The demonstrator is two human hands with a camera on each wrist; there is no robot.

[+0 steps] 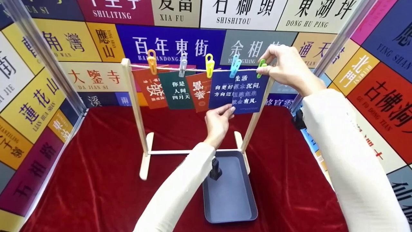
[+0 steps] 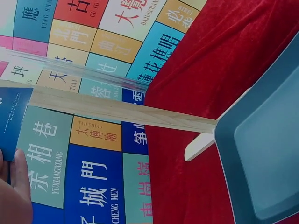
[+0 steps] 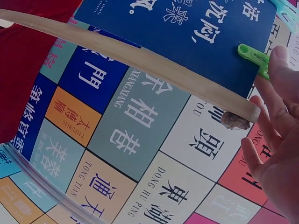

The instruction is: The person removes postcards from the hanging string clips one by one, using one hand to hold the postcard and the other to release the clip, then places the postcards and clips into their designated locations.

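My left hand (image 1: 218,124) pinches the lower edge of a blue card (image 1: 249,93) with white lettering, near its left corner. Another blue card (image 1: 220,90) seems to overlap it on the left. At the right end of the string (image 1: 167,68), my right hand (image 1: 285,66) pinches a green clothespin (image 1: 261,68) between thumb and forefinger. In the right wrist view, that green clothespin (image 3: 253,59) lies over the card's upper corner. A light blue clothespin (image 1: 235,66) sits where the blue cards meet. In the left wrist view, only the fingers (image 2: 21,175) and the card's lower part show.
Two red cards and a green card (image 1: 175,90) hang farther left from orange, grey and yellow (image 1: 210,65) clothespins. The string spans a wooden frame (image 1: 136,106) standing on red cloth (image 1: 106,193). A dark grey tray (image 1: 230,193) lies in front. Printed panels surround the table.
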